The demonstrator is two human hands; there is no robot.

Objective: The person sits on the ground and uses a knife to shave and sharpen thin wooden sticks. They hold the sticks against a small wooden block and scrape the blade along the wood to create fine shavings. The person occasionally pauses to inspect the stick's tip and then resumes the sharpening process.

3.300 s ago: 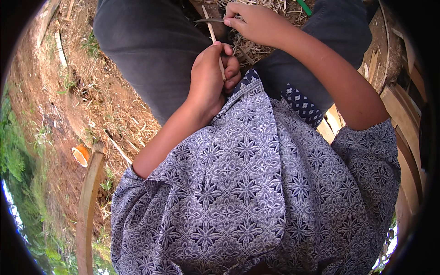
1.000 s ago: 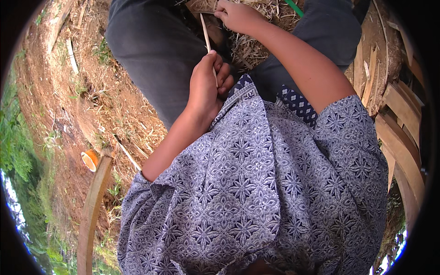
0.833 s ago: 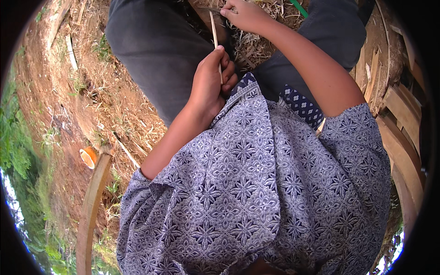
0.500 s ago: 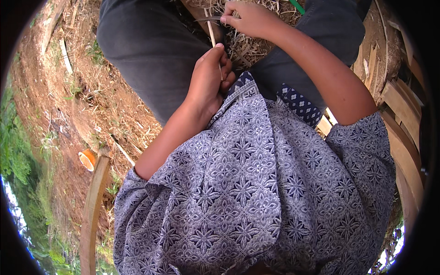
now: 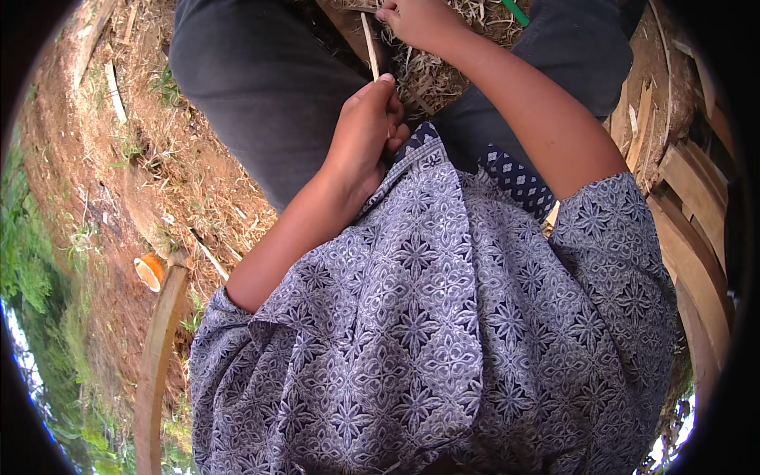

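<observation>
A thin pale wooden stick (image 5: 370,47) points up and away from my left hand (image 5: 366,119), whose fingers are closed round its near end. My right hand (image 5: 423,24), at the top edge of the view, pinches a knife. Only part of the dark narrow blade (image 5: 360,9) shows, lying across the far end of the stick. The knife's handle is hidden in my right fingers. Behind the stick, between my knees, is a brown wooden board (image 5: 340,22).
Pale shavings (image 5: 431,79) cover the ground between my legs. A green object (image 5: 515,12) lies by my right knee. Stacked planks (image 5: 697,190) stand at the right. On the left are a wooden post (image 5: 158,364), an orange cup-like thing (image 5: 149,272) and scattered wood strips (image 5: 115,93).
My right hand and the knife have slid farther away along the stick, toward its far tip. My left hand keeps its hold and has barely shifted.
</observation>
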